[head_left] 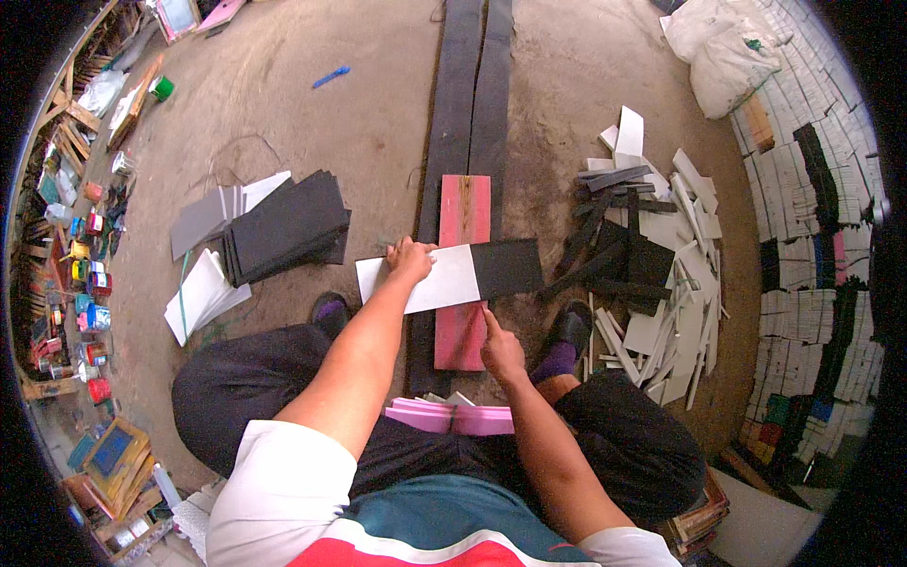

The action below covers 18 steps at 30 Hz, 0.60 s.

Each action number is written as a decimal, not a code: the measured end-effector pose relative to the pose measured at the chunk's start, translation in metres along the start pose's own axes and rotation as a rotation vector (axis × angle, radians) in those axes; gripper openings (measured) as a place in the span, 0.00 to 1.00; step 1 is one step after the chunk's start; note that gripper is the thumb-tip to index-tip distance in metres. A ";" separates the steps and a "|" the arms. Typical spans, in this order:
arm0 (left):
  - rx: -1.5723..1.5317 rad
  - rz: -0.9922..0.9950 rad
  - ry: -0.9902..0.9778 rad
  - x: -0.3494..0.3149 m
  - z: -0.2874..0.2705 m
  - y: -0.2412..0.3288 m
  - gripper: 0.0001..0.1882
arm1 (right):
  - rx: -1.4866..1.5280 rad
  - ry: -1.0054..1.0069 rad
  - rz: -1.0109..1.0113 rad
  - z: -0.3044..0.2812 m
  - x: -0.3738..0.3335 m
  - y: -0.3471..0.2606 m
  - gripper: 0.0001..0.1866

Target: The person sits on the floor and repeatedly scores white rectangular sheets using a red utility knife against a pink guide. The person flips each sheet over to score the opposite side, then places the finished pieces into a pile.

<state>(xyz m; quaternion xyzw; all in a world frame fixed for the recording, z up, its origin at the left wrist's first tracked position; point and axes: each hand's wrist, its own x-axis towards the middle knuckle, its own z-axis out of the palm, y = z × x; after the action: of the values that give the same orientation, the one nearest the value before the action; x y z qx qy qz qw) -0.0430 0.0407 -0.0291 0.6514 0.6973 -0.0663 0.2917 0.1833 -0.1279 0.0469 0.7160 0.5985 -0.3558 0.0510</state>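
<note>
In front of me a white sheet [444, 282] and a black sheet [507, 267] lie crosswise over a pink board [460, 331], the black one meeting or overlapping the white one's right end. My left hand [409, 259] rests flat on the white sheet, fingers stretched out and pressing down. At the near edge, where white meets black, is my right hand [502, 348]; its index finger points forward and the other fingers are curled. Whatever those curled fingers hold, if anything, is hidden. Beneath the pink board run long dark planks [460, 94].
Fanned black sheets [288, 227] and white sheets [203, 300] lie at left. Offcut strips [661, 321] are heaped at right, before tall stacks of sheets [803, 331]. Pink boards [449, 418] sit near my lap. A blue pen-like object [332, 77] lies far ahead; paint cans [97, 317] line the left.
</note>
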 end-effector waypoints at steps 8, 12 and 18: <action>-0.050 0.034 0.030 -0.003 0.000 -0.003 0.19 | 0.096 0.228 -0.222 -0.024 0.027 0.002 0.37; -0.039 0.034 0.043 -0.007 -0.003 -0.001 0.19 | 0.059 0.214 -0.208 -0.030 0.064 -0.022 0.38; -0.049 0.009 0.051 -0.008 -0.003 0.001 0.19 | -0.069 0.108 -0.151 -0.033 0.109 -0.043 0.44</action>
<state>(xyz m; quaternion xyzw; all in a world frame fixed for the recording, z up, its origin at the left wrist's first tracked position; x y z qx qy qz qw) -0.0431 0.0356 -0.0224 0.6486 0.7030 -0.0314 0.2900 0.1631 -0.0104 0.0243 0.6849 0.6645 -0.2985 0.0164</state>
